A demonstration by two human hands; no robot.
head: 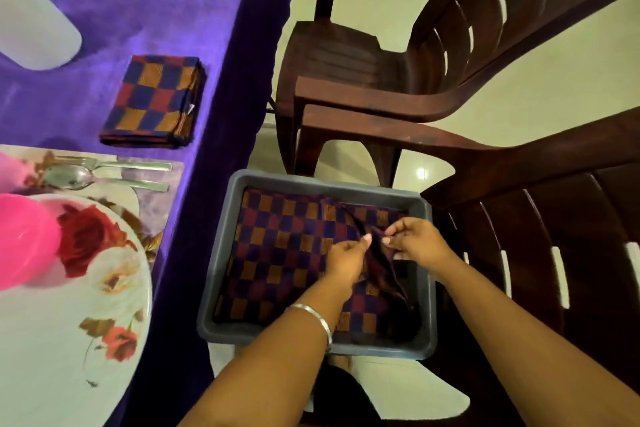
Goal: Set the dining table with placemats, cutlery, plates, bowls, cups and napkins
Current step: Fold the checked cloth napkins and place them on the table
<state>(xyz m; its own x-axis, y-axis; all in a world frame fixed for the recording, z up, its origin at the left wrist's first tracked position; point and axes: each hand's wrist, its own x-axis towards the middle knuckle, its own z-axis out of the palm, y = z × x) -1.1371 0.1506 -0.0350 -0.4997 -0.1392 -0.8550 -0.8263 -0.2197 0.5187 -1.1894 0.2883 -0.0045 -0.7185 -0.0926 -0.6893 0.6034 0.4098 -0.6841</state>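
both hands, left hand (pixel 346 258) and right hand (pixel 417 244), reach into the grey tray (pixel 221 243) on a chair beside the table (pixel 145 28), fingers pinching a raised fold of the checked napkin (pixel 284 253) lying in it. the cloth looks light, limp and non-fragile. judged best taken by an edge or corner and supported to keep folds.

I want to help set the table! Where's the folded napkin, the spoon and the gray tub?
folded napkin (pixel 152 101), head view, middle of its checked top.
spoon (pixel 65 176), head view, on its shiny bowl.
gray tub (pixel 221 236), head view, on its left wall.
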